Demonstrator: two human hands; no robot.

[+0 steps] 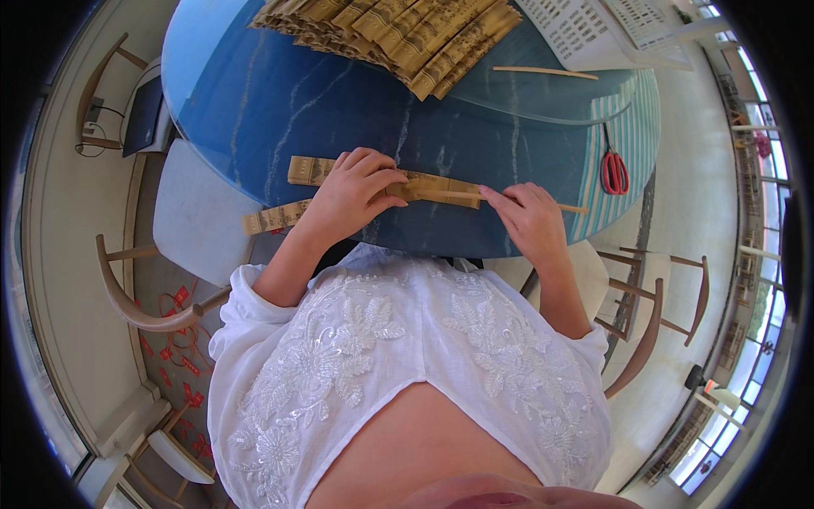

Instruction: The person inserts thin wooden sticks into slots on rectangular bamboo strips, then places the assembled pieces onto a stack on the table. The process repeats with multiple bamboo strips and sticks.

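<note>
My left hand (360, 191) is closed on a folded brown printed paper strip (462, 188), near the table's front edge. A thin pale wooden stick (572, 209) lies along this strip and runs out to the right. The fingertips of my right hand (532, 222) pinch the stick close to the strip's right end. Behind my left hand another part of brown paper (307, 170) sticks out; whether it joins the held strip is hidden. A further brown strip (273, 218) pokes out by my left wrist.
A heap of folded brown paper strips (407, 38) covers the far side of the round blue table (229, 127). Another wooden stick (545, 74) lies near a white plastic basket (581, 38). Red-handled scissors (614, 172) rest on a striped cloth (644, 127). Chairs (191, 208) surround the table.
</note>
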